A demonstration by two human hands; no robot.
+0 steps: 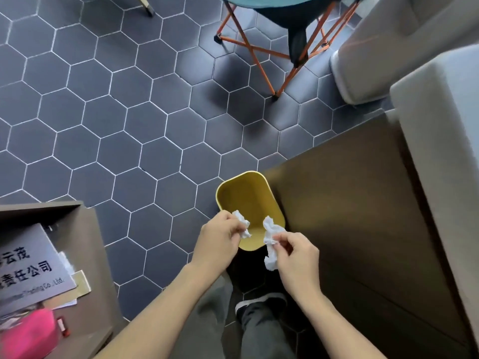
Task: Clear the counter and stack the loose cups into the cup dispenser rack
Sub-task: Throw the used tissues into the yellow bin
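A yellow waste bin (pixel 248 193) stands on the dark hexagon-tiled floor beside a brown counter side. My left hand (pixel 216 239) is closed on a small crumpled white tissue (pixel 242 224) over the bin's near rim. My right hand (pixel 298 257) pinches a longer crumpled white tissue (pixel 269 244) that hangs just past the bin's near edge. Inside, the bin looks bare. No cups or cup dispenser rack are in view.
A brown counter panel (pixel 350 216) with a grey top (pixel 445 141) rises on the right. A cabinet (pixel 85 244) at lower left holds a grey sign, papers and a pink pouch (pixel 28 335). A folding stool with orange legs (pixel 272 47) stands further off. My shoe (pixel 259 304) is below the bin.
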